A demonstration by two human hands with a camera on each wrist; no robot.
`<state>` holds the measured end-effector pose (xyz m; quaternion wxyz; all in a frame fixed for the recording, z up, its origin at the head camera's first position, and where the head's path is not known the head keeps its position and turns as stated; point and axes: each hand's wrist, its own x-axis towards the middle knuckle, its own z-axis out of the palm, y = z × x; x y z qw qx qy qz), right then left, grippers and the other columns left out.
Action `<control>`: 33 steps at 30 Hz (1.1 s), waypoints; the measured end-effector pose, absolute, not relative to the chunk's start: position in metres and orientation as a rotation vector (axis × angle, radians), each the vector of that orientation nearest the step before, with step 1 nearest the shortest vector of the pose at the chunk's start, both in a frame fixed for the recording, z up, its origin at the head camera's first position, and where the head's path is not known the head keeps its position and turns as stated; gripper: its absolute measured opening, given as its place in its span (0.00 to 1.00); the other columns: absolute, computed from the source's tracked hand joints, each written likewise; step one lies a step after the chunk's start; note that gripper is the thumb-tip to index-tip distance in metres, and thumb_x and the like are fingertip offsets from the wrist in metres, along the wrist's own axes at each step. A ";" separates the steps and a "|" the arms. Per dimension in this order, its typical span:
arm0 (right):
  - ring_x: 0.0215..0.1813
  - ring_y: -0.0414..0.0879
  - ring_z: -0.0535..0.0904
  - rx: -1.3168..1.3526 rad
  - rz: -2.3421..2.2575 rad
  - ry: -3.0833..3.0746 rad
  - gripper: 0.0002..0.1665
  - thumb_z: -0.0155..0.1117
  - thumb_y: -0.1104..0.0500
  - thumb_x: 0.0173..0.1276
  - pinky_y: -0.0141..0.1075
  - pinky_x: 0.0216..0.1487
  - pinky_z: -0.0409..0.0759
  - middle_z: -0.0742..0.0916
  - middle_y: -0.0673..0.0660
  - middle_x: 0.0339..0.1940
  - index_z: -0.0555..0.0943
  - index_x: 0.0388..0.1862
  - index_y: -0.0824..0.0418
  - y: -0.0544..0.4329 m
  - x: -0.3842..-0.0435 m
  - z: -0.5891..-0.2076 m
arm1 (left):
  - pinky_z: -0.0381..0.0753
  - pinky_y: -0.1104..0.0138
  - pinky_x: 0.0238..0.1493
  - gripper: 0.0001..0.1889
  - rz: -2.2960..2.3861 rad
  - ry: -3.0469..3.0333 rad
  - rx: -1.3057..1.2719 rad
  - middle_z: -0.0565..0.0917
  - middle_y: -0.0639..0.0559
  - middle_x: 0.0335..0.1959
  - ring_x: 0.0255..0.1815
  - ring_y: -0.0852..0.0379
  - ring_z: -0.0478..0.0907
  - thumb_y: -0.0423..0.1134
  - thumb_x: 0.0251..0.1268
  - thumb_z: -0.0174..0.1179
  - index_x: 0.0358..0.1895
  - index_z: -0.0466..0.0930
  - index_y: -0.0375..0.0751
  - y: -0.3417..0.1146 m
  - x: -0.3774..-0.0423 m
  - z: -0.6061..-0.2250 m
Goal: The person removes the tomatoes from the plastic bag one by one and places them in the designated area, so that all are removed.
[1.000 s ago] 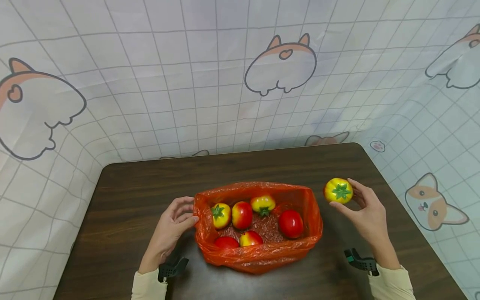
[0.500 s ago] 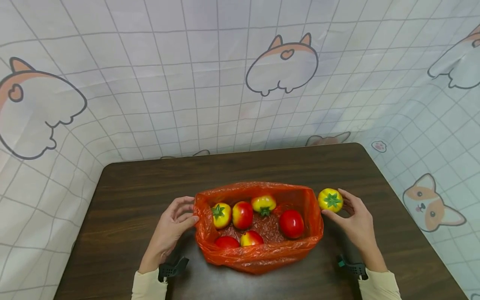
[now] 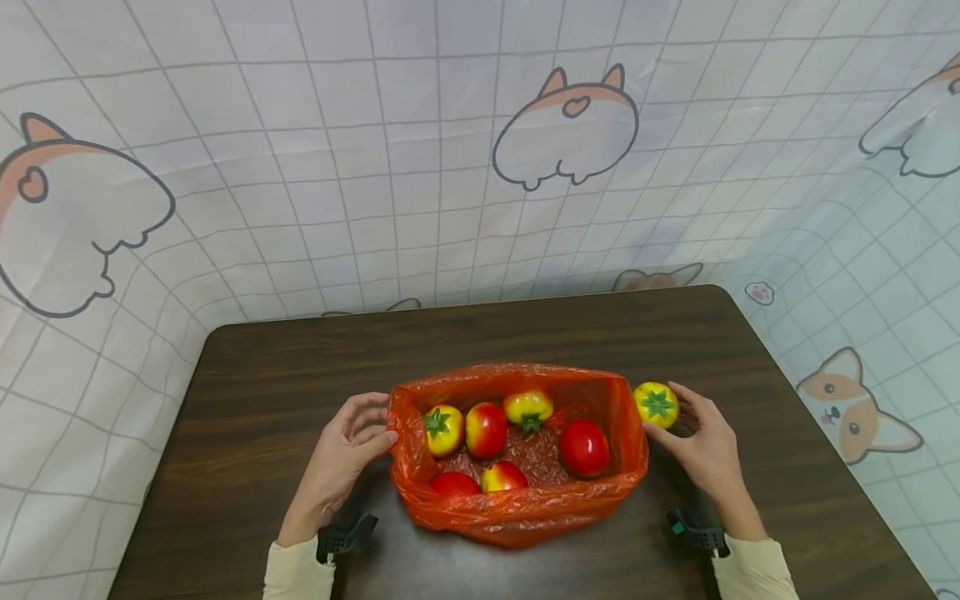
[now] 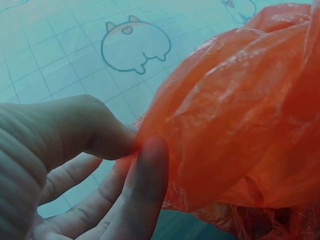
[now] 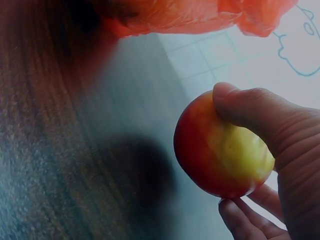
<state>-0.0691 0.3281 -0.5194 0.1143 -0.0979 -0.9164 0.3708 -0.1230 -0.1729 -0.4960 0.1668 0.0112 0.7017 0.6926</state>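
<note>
An orange-red plastic bag (image 3: 517, 521) stands open-mouthed on the dark table. Inside it lie several red and yellow tomatoes, among them a plain red one (image 3: 583, 448) at the right. My left hand (image 3: 347, 446) pinches the bag's left rim between thumb and fingers; the left wrist view shows the thin film (image 4: 235, 105) caught there. Just beyond the bag's right side, my right hand (image 3: 708, 442) holds a yellow-red tomato (image 3: 656, 405) with its green leafy top facing up. In the right wrist view this tomato (image 5: 215, 150) hangs above the table, gripped by thumb and fingertips.
The dark wood-grain table (image 3: 315, 350) reaches back to a white cloth backdrop (image 3: 337, 208) with grid lines and cartoon dogs. A black wrist device (image 3: 347, 537) sits on the left wrist, and another band (image 3: 701, 533) on the right.
My right hand has carried the tomato left and slightly nearer to me, up to the bag's right side. The left hand and the bag have stayed in place.
</note>
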 end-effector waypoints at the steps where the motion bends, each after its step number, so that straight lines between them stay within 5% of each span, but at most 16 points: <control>1: 0.61 0.62 0.81 -0.285 1.085 -2.692 0.45 0.79 0.49 0.63 0.04 0.50 0.63 0.79 0.68 0.66 0.71 0.74 0.63 0.328 -0.069 -0.520 | 0.88 0.66 0.54 0.31 1.970 1.998 0.032 0.80 0.48 0.57 0.52 0.59 0.87 0.35 0.67 0.69 0.70 0.66 0.45 -0.173 -0.123 -0.496; 14: 0.63 0.64 0.81 -0.299 1.061 -2.772 0.47 0.75 0.44 0.66 0.04 0.49 0.60 0.78 0.69 0.65 0.69 0.77 0.63 0.332 -0.071 -0.520 | 0.88 0.66 0.54 0.31 1.957 1.998 -0.015 0.79 0.47 0.59 0.51 0.59 0.87 0.34 0.67 0.69 0.70 0.67 0.45 -0.173 -0.122 -0.494; 19: 0.63 0.63 0.81 -0.282 1.046 -2.774 0.47 0.74 0.43 0.67 0.06 0.49 0.68 0.79 0.68 0.65 0.69 0.77 0.62 0.333 -0.072 -0.518 | 0.88 0.66 0.54 0.30 1.967 1.999 -0.004 0.80 0.49 0.57 0.51 0.59 0.87 0.34 0.67 0.68 0.70 0.67 0.45 -0.173 -0.123 -0.494; 23: 0.61 0.62 0.83 -0.254 1.004 -2.772 0.44 0.74 0.44 0.67 0.28 0.53 0.86 0.79 0.67 0.64 0.71 0.75 0.61 0.333 -0.072 -0.517 | 0.88 0.66 0.54 0.30 1.970 1.994 0.002 0.80 0.48 0.57 0.51 0.59 0.87 0.34 0.68 0.68 0.70 0.67 0.45 -0.173 -0.123 -0.494; 27: 0.61 0.64 0.82 -0.238 0.996 -2.779 0.41 0.73 0.44 0.69 0.53 0.56 0.85 0.78 0.68 0.64 0.72 0.73 0.62 0.334 -0.072 -0.515 | 0.88 0.66 0.54 0.30 1.962 1.996 -0.003 0.80 0.46 0.59 0.52 0.58 0.87 0.34 0.67 0.69 0.70 0.67 0.46 -0.173 -0.122 -0.494; 33: 0.62 0.66 0.80 -0.271 0.975 -2.777 0.40 0.71 0.44 0.70 0.59 0.58 0.82 0.77 0.70 0.65 0.72 0.73 0.63 0.336 -0.071 -0.508 | 0.88 0.66 0.55 0.30 1.953 1.999 -0.012 0.79 0.44 0.60 0.52 0.58 0.87 0.35 0.67 0.69 0.70 0.67 0.46 -0.173 -0.123 -0.494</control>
